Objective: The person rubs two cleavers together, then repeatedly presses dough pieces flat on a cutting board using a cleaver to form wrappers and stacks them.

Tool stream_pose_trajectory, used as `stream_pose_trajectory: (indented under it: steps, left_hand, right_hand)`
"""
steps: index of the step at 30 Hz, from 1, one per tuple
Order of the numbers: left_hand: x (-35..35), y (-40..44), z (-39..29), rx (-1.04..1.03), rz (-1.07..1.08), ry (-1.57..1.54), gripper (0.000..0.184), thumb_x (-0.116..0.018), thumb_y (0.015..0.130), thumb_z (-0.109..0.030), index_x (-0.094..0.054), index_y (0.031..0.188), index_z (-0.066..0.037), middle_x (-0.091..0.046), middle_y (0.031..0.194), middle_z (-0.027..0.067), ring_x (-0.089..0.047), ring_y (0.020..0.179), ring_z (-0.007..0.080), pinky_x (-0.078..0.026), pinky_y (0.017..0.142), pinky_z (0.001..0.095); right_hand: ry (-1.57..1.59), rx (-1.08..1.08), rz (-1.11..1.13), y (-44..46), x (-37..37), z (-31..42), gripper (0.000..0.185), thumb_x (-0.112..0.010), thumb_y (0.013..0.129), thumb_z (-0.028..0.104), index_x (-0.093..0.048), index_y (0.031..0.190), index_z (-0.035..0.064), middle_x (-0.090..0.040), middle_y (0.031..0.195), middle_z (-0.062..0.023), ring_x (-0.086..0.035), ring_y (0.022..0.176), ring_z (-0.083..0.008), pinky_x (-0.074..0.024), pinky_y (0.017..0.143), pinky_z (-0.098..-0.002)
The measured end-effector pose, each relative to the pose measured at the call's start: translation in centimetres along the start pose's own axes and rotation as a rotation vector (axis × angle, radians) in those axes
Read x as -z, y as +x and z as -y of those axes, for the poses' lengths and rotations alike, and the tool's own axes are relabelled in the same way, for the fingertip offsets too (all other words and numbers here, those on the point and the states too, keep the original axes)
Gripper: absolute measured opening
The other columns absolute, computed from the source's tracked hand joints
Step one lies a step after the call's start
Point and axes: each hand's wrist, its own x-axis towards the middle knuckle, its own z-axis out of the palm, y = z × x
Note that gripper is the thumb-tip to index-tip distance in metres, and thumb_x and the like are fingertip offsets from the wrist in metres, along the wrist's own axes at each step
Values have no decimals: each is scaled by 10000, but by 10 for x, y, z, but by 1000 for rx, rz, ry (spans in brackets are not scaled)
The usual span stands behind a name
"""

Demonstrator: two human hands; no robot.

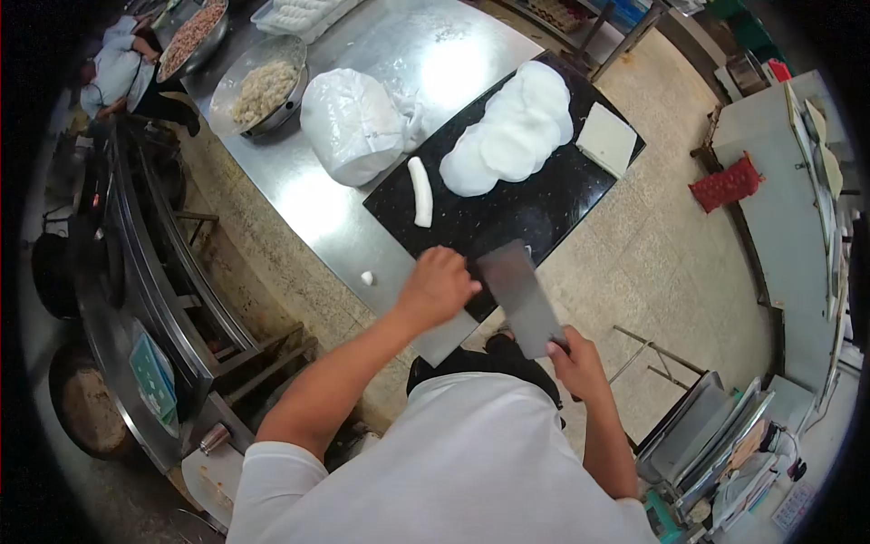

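Observation:
My right hand (580,364) grips the handle of a cleaver (520,299), its broad blade angled up and left over the near edge of a black board (562,204). Beside the blade, my left hand (439,288) is closed with curled fingers; whatever may be inside is hidden. A short white dough roll (421,192) lies on the board beyond my left hand. Farther back are overlapping thin round dough wrappers (507,136) and a pale square slab (607,140). One small dough piece (367,277) rests on the steel left of my left hand.
On the steel table (299,204) stand a large plastic-wrapped white bundle (352,127) and a bowl of pale filling (263,95). Another person (122,68) is at the far left, near a bowl of pinkish food (192,38). A red mesh sack (728,183) lies at right.

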Motion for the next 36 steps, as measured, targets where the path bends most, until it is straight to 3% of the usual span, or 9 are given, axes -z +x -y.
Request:
stream_pose_trajectory:
  steps: [2, 4, 7, 10, 15, 19, 22, 33, 36]
  left_hand:
    - [-23, 16, -19, -136, -81, 168, 443, -558, 988, -507, -697, 1213, -151, -581, 1371, 159, -430, 1392, 397, -309, 1142, 597]
    - [-29, 46, -33, -45, -46, -18, 673, -486, 980, -615, -432, 1543, -249, -252, 1663, 125, -121, 1556, 391, -24, 1214, 666]
    - [-24, 94, -43, -114, 49, 37, 734, -449, 967, -672, -356, 1588, -292, -203, 1685, 127, -103, 1559, 410, -42, 1206, 680]
    - [-23, 116, -48, -138, 15, 43, 725, -473, 962, -663, -394, 1571, -277, -242, 1671, 129, -127, 1556, 403, -50, 1215, 658]
    - [-19, 122, -45, -150, 23, 6, 710, -494, 967, -632, -407, 1564, -256, -250, 1668, 136, -161, 1550, 401, -84, 1231, 613]
    - [-8, 122, -39, 0, -38, -413, 686, -473, 980, -631, -423, 1554, -259, -261, 1668, 124, -188, 1543, 398, -99, 1234, 601]
    - [-23, 102, -37, -427, 30, -62, 693, -523, 937, -631, -493, 1506, -238, -350, 1635, 93, -253, 1528, 367, -121, 1229, 607]
    - [-23, 187, -14, -433, -102, 19, 777, -586, 877, -647, -460, 1532, -249, -342, 1637, 108, -226, 1538, 371, -125, 1213, 636]
    - [-21, 135, -31, -647, 253, -41, 768, -555, 892, -668, -459, 1529, -248, -362, 1623, 109, -206, 1539, 394, -107, 1223, 630]
  right_hand:
    - [153, -16, -139, -12, 29, -15, 219, -638, 976, 216, -609, 989, 0, -657, 743, -170, -662, 655, -229, -493, 612, -349]
    - [241, 90, -280, -8, 67, -12, 235, -626, 992, 235, -611, 970, 1, -646, 721, -125, -628, 630, -164, -477, 586, -316]
    - [487, 373, -528, 45, 116, 3, 284, -575, 1032, 272, -619, 950, 4, -620, 702, -31, -568, 594, -85, -451, 559, -263]
    - [575, 329, -644, 170, 128, -19, 277, -557, 1044, 279, -585, 947, 20, -602, 724, -45, -553, 593, -104, -429, 527, -285]
    - [884, -254, -400, 203, 117, -28, 232, -541, 1041, 280, -508, 963, 64, -518, 670, -27, -493, 476, -134, -436, 454, -309]
    - [412, -213, -89, 117, 74, -33, 257, -602, 1006, 306, -596, 995, 49, -619, 788, -72, -612, 621, -186, -485, 565, -347]
    - [82, 103, 171, 72, 5, -55, 362, -677, 941, 321, -654, 1108, 1, -698, 1004, -252, -671, 921, -443, -504, 822, -522]
    - [-5, -49, 194, 158, 50, -28, 457, -700, 914, 362, -639, 1107, -48, -705, 1010, -286, -687, 991, -433, -524, 862, -490]
    - [16, 84, 125, 86, -16, -62, 580, -754, 872, 316, -532, 1245, -69, -707, 1005, -288, -690, 991, -443, -529, 869, -510]
